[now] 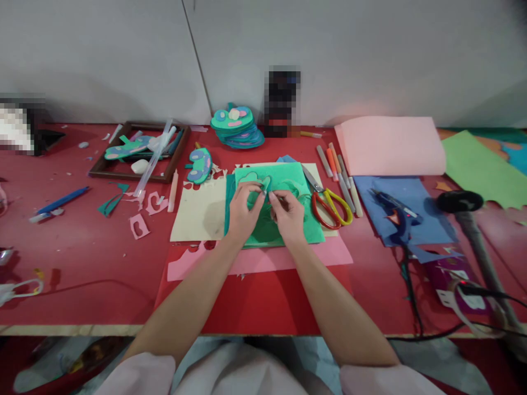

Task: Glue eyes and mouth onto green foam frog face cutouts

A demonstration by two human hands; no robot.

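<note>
My left hand pinches a green felt cutout with a darker outline, holding it by its lower right part. Beside it, my right hand is closed with thumb and fingertips together, close to the cutout's edge; what it holds, if anything, is too small to make out. Both hands are above a stack of green felt sheets. Thin green offcuts lie on the stack by the right fingers. Scissors with one red and one yellow handle rest at the stack's right edge.
Finished-looking felt shapes are piled at the back. A brown frame holding tools stands left. Several markers, pink sheets, a glue gun on blue felt, and a purple power strip with cables lie right.
</note>
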